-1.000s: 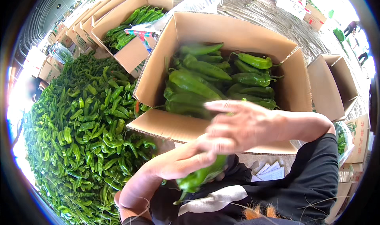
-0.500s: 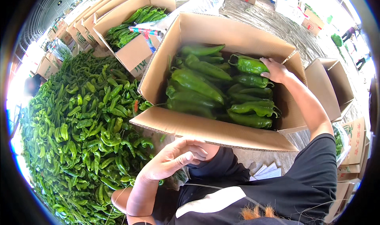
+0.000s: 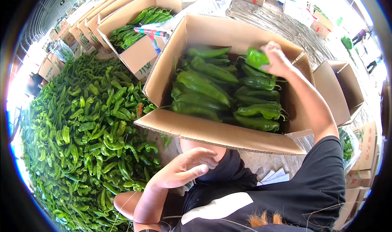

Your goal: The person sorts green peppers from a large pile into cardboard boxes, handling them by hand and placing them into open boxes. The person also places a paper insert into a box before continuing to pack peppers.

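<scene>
Gripping a green pepper [image 3: 256, 58] over the far end of the cardboard box [image 3: 228, 136], the right hand [image 3: 277, 60] seems closed around it; the left hand [image 3: 183, 168] hangs spread, empty.

Glossy smooth green peppers [image 3: 204, 89]; matt brown corrugated cardboard box [image 3: 212, 130]; black cloth sleeve [image 3: 322, 170].

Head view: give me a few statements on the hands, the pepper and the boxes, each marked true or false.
1. The right hand holds a green pepper over the far side of the open cardboard box. True.
2. The left hand holds a pepper. False: it is empty, fingers loosely open, below the box's near edge.
3. The box in front is empty. False: green peppers lie in rows in it.
4. A heap of loose peppers lies to the left of the box. True.
</scene>
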Demonstrator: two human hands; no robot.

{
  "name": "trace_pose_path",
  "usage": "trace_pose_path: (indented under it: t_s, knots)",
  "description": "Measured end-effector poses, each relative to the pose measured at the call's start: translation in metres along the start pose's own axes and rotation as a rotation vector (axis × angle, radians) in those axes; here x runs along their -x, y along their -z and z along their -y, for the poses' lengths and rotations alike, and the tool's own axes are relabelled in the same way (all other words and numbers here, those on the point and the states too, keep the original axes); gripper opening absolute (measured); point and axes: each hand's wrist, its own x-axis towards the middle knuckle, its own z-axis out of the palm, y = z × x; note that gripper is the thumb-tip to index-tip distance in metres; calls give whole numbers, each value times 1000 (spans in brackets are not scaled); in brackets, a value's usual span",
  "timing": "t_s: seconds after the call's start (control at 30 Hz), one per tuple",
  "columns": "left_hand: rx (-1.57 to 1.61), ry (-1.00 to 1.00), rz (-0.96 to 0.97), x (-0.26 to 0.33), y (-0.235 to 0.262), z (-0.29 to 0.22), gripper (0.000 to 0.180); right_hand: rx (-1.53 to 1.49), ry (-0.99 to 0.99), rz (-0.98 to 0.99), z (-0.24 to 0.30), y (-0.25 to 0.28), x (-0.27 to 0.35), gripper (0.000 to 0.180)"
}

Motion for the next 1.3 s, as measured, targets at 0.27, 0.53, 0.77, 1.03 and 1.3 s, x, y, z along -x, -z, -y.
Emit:
trace_pose_path:
  t_s: [0.27,0.53,0.77,1.03,1.3]
  knots:
    - [86,15,-94,15,3,33,46,-444,-732,681,-40,64,40,77]
    - [2,82,-78,13,-3,33,59,323,3,368,3,21,39,97]
    - [108,65,-180,38,3,67,58,-35,-62,472,-32,3,23,73]
    - [209,77,-263,42,4,81,55,-116,-158,135,-28,-26,19,55]
    - [261,105,-281,37,2,84,50,316,-64,35,-14,-30,28,62]
